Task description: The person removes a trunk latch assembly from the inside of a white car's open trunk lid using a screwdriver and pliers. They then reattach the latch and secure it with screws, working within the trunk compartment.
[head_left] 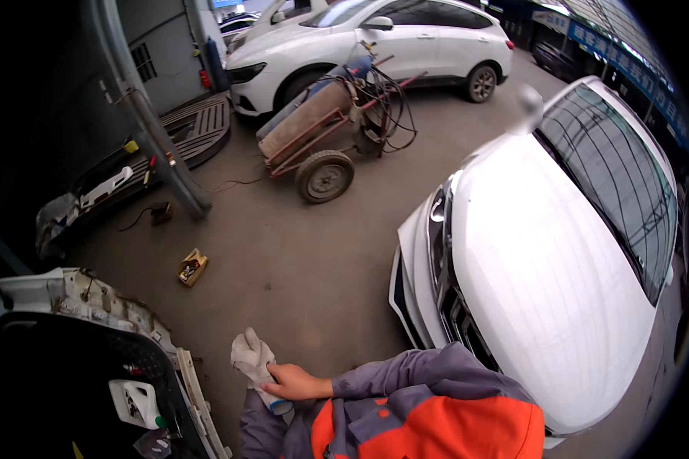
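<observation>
My left hand [250, 355] wears an off-white work glove and sits at the lower middle of the head view. Its gloved fingers point up and away, apart from one another, with nothing in them. My bare right hand [292, 382] reaches across from the right and grips the glove's cuff at the left wrist. Just below the right hand shows a blue and white rim [280, 406], which may be the cuff's edge. Both sleeves are grey, and the jacket is grey and orange.
A white car [543, 252] stands close on the right. On the left, an opened car body [122, 310] holds a white jug [135, 403]. A small yellow box [192, 268] lies on the floor. Farther off are a two-wheeled gas-cylinder cart [314, 126], a metal post [149, 122] and another white car [429, 38].
</observation>
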Demonstrator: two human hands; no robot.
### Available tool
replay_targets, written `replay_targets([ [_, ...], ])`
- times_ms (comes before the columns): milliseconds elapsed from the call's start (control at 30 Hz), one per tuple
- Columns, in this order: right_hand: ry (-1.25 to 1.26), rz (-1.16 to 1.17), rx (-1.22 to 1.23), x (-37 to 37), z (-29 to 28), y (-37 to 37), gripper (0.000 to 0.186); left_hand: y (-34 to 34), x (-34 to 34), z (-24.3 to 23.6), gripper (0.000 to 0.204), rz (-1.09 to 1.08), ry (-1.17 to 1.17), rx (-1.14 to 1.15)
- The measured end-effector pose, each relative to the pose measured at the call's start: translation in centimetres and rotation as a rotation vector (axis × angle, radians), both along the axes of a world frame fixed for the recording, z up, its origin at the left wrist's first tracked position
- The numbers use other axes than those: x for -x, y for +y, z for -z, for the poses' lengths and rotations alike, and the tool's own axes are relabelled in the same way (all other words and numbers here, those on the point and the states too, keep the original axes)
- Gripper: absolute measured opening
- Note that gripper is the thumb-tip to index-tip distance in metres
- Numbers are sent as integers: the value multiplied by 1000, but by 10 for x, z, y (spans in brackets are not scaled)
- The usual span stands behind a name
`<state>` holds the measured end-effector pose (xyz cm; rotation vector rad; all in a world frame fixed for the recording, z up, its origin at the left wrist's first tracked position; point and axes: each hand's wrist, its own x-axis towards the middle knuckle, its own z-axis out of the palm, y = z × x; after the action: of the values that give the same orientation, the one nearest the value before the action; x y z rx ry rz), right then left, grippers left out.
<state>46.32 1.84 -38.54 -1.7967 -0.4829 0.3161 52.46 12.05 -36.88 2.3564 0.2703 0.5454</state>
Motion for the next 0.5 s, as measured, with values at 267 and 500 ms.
replay_targets([
  [267, 370, 440, -507, -58, 3, -95, 28, 8, -38, 51, 35, 126, 291, 557],
  [500, 148, 872, -137, -119, 30, -88, 41, -66, -44, 66, 43, 684, 586, 1436],
])
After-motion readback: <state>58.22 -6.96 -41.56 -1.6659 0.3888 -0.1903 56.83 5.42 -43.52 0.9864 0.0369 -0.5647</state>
